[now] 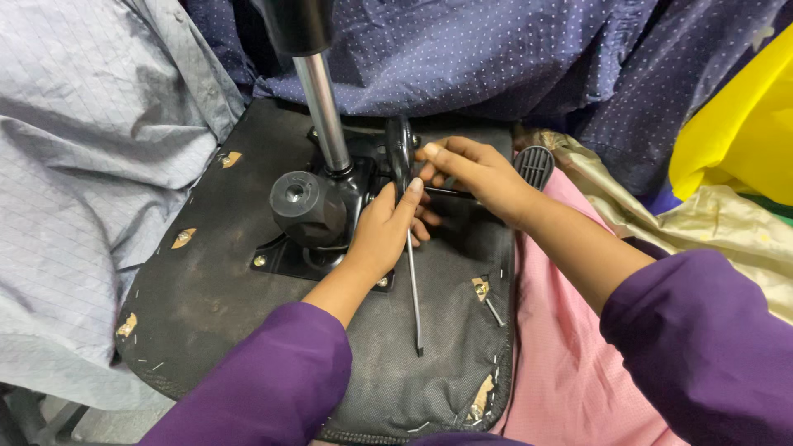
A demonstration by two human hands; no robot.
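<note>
An upturned chair seat, covered in stapled black fabric, lies in front of me. A black metal mechanism with a round knob is bolted to its middle, and a chrome gas cylinder rises from it. My left hand rests on the mechanism and steadies a long screwdriver, whose shaft points toward me. My right hand grips a thin black lever rod beside the mechanism, close to the screwdriver's dark handle. Both sleeves are purple.
Grey quilted cloth lies on the left. Dotted dark blue fabric fills the back. Pink cloth lies under my right arm, with gold fabric and a yellow sheet at the right. A black ribbed paddle sits behind my right hand.
</note>
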